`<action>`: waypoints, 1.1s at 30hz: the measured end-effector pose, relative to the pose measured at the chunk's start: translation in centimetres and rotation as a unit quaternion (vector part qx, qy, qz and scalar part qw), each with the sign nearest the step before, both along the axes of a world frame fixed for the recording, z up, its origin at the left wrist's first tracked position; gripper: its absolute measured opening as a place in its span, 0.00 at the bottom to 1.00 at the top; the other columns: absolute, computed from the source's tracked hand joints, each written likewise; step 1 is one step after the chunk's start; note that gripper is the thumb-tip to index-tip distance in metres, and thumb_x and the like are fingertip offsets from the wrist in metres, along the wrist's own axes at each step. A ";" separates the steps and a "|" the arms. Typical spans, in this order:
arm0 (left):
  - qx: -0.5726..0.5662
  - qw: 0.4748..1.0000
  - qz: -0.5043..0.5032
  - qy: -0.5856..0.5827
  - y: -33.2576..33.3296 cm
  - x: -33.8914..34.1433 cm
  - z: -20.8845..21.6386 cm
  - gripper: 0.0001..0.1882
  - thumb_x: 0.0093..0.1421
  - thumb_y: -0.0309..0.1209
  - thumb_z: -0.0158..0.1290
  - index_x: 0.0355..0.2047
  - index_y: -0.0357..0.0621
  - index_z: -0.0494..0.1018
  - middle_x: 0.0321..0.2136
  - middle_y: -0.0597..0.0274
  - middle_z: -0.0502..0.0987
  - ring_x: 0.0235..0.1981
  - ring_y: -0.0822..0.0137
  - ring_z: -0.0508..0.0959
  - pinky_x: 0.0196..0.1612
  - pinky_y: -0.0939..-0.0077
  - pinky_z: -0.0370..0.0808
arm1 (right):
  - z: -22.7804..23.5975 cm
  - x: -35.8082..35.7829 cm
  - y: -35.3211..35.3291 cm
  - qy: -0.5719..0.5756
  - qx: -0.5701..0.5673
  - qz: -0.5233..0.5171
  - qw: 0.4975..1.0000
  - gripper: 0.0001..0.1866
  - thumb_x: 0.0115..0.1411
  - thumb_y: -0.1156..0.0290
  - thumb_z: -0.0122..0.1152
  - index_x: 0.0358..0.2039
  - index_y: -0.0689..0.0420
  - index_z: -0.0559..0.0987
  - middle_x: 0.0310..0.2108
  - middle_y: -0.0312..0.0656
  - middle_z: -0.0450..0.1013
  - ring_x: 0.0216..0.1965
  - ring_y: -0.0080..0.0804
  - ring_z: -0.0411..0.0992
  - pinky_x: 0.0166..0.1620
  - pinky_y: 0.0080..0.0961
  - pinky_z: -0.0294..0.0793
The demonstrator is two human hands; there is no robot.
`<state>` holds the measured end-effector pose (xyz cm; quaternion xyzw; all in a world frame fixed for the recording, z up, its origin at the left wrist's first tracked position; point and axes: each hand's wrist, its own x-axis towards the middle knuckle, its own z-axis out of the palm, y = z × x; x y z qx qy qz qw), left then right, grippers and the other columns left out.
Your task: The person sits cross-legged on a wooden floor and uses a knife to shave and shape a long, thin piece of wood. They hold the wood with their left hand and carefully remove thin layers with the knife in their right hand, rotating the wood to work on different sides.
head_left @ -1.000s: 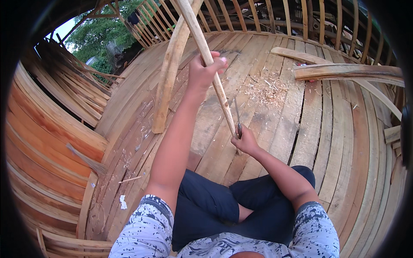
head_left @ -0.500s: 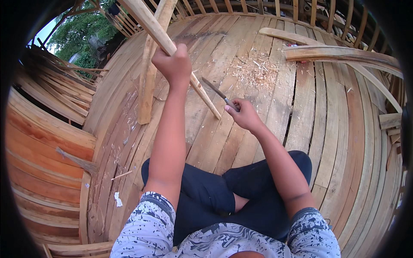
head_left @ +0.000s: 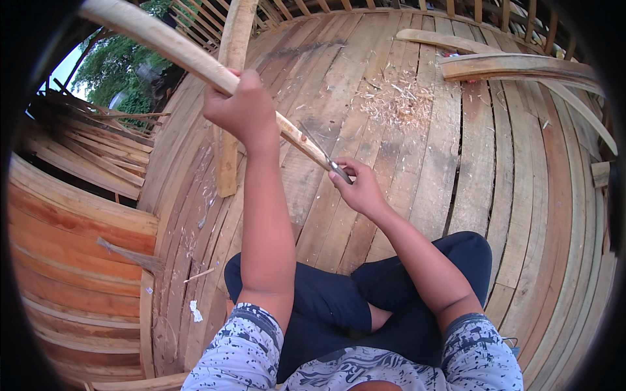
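Note:
My left hand (head_left: pixel 242 112) is wrapped round a long, pale wooden pole (head_left: pixel 160 49), which slants from the upper left down toward my right hand. My right hand (head_left: pixel 358 188) is closed on the handle of a knife (head_left: pixel 340 172). The thin blade runs up and left, against or just beside the pole's lower end. Whether my right thumb also touches the pole end, I cannot tell.
Wood shavings (head_left: pixel 407 101) lie heaped ahead on the plank floor (head_left: pixel 313 221). A loose board (head_left: pixel 226 163) stands left of my left hand. Curved timbers (head_left: pixel 515 67) lie at the far right, and a hand broom (head_left: pixel 130 253) is at the left.
The pole's upper end has swung left and lower, with my left hand moving left. My right hand has brought the knife left, in to the pole's lower end. The view has shifted slightly.

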<state>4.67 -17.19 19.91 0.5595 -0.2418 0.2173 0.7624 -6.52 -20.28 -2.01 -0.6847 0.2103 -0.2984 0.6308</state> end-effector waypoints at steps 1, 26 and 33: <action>0.007 1.000 -0.015 0.012 0.3 -0.2 -0.2 0.06 0.48 0.20 0.51 0.28 0.38 0.68 0.20 0.61 0.68 0.12 0.71 0.66 0.15 0.76 0.64 | 0.1 -0.2 0.3 0.022 0.025 0.007 0.999 0.14 0.62 0.66 0.57 0.36 0.66 0.76 0.30 0.53 0.78 0.34 0.40 0.79 0.37 0.35 0.75; -0.037 0.996 0.068 0.047 1.8 -2.0 -2.8 0.11 0.54 0.23 0.51 0.37 0.29 0.69 0.29 0.57 0.69 0.21 0.69 0.71 0.19 0.76 0.70 | -3.5 -0.8 -0.1 0.282 -0.101 -0.003 0.954 0.23 0.69 0.60 0.42 0.34 0.68 0.77 0.30 0.63 0.76 0.36 0.61 0.75 0.43 0.53 0.73; -0.057 0.992 0.099 0.061 3.1 -1.3 -3.5 0.06 0.56 0.22 0.51 0.28 0.36 0.63 0.23 0.64 0.65 0.19 0.73 0.66 0.16 0.78 0.64 | -3.8 -1.1 0.9 0.285 -0.124 0.001 0.951 0.23 0.69 0.60 0.41 0.33 0.66 0.78 0.31 0.62 0.76 0.36 0.59 0.76 0.42 0.52 0.74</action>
